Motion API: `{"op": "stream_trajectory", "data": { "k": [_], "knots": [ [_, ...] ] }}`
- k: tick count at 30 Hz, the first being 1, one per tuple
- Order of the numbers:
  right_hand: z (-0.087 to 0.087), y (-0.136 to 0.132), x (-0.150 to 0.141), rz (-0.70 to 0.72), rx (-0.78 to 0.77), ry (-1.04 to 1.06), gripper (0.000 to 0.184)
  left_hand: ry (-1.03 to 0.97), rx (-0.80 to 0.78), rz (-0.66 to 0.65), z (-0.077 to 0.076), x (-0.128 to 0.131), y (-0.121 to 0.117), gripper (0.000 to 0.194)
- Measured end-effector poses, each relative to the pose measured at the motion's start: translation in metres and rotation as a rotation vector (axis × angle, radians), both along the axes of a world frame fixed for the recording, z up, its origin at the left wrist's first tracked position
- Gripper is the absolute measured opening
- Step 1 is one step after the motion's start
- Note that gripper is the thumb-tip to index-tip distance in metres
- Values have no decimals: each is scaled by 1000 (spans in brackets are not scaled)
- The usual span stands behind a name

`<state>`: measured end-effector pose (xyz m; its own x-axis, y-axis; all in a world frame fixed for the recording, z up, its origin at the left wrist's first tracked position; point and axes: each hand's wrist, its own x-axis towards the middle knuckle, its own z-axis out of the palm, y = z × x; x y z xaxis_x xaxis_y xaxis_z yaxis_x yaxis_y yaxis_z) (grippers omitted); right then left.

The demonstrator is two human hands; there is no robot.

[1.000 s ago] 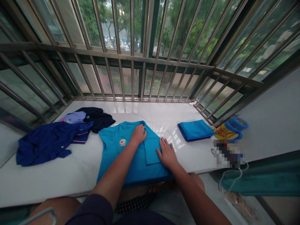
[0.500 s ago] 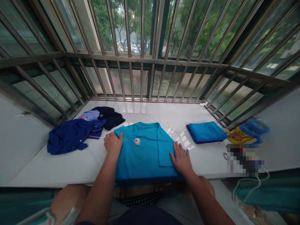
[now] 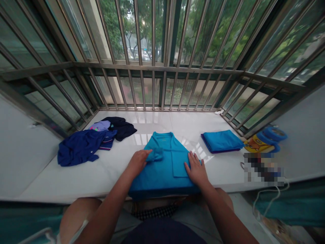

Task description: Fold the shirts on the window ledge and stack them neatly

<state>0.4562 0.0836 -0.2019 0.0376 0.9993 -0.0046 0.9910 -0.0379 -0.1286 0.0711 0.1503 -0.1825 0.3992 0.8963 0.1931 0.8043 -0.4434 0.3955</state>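
Note:
A turquoise T-shirt lies on the white sill in front of me, its collar toward the window and its lower end hanging over the near edge. The sleeve on its right side is folded inward over the body. My left hand is closed on the left sleeve, which is bent in over the chest and covers the place of the printed badge. My right hand lies flat on the shirt's right edge beside the folded sleeve, fingers stretched out.
A heap of dark blue clothes lies on the sill at left. Folded blue clothes form a small stack at right, beside a yellow and blue container and a blurred-out patch. Metal window bars enclose the back and sides.
My left hand has moved right, drawing the left sleeve inward over the chest. The badge is now covered. My right hand has stayed in place on the shirt.

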Motion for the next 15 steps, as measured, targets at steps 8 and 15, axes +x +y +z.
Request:
{"op": "stream_trajectory", "data": {
  "k": [8, 15],
  "knots": [
    [-2, 1, 1, -4, -1, -36, 68, -196, -85, 117, -21, -69, -8, 40],
    [26, -4, -33, 151, 186, 2, 49, -369, -36, 63, -29, -80, -8, 34]
  ]
}}
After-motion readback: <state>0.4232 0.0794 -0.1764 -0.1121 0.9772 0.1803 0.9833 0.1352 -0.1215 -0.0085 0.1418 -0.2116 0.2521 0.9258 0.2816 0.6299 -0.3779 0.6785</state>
